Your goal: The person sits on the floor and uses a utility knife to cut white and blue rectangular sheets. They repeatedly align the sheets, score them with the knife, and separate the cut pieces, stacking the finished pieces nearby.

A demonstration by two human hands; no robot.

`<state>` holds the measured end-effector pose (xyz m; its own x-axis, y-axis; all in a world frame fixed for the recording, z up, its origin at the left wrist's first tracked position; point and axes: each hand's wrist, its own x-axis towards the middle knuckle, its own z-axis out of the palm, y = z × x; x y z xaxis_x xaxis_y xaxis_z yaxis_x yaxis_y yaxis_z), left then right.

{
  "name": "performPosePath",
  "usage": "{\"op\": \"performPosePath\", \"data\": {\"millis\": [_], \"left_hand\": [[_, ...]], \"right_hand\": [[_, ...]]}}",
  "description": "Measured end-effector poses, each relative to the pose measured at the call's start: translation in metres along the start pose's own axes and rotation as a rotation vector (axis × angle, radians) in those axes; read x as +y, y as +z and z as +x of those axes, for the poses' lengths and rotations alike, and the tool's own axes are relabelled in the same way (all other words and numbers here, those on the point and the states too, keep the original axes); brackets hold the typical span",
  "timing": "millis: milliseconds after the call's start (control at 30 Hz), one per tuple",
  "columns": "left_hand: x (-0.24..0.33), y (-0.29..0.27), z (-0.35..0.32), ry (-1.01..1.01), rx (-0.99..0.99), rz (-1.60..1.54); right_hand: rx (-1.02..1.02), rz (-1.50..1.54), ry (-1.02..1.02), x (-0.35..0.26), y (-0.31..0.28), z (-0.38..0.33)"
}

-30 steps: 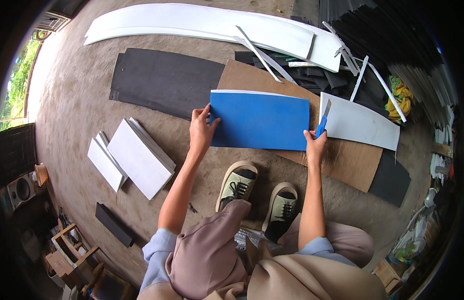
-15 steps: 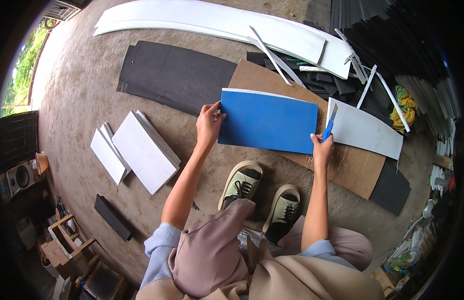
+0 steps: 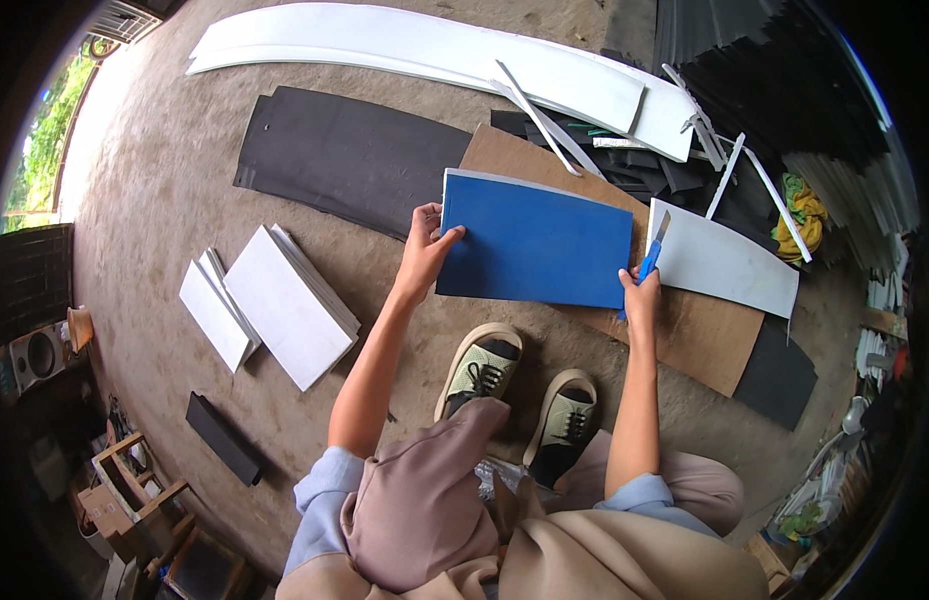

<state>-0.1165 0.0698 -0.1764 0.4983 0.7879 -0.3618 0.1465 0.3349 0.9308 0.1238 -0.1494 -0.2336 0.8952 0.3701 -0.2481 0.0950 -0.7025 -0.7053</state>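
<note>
Blue sheet (image 3: 533,243) lies over the brown board (image 3: 685,325) on the floor; your left hand (image 3: 428,243) pinches its left edge, while your right hand (image 3: 641,294), closed around a blue-handled knife (image 3: 651,254), touches its right corner.

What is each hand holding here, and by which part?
Left hand grips the blue sheet at its left edge; right hand holds its right edge plus a blue utility knife by the handle.

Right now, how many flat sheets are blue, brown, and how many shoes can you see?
Blue sheet: 1
Brown board: 1
Shoes: 2
Total: 4
</note>
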Motion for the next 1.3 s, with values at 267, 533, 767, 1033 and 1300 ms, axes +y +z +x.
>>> {"op": "performPosePath", "data": {"millis": [267,533,767,1033,1300], "left_hand": [[0.041,-0.042,0.035,-0.021,-0.232,-0.220],[0.048,-0.017,0.021,0.127,-0.259,-0.615],[0.026,-0.008,0.030,-0.124,0.073,-0.239],[-0.028,-0.024,0.035,-0.170,0.062,-0.056],[-0.036,-0.016,0.031,-0.073,0.254,0.419]], "right_hand": [[-0.457,0.803,0.199,-0.044,-0.023,-0.010],[-0.450,1.208,0.292,-0.092,0.027,-0.062],[-0.228,0.579,0.266,-0.068,0.020,-0.067],[-0.255,0.373,0.216,-0.064,-0.004,-0.035],[-0.297,0.336,0.170,-0.074,0.011,-0.042]]}}
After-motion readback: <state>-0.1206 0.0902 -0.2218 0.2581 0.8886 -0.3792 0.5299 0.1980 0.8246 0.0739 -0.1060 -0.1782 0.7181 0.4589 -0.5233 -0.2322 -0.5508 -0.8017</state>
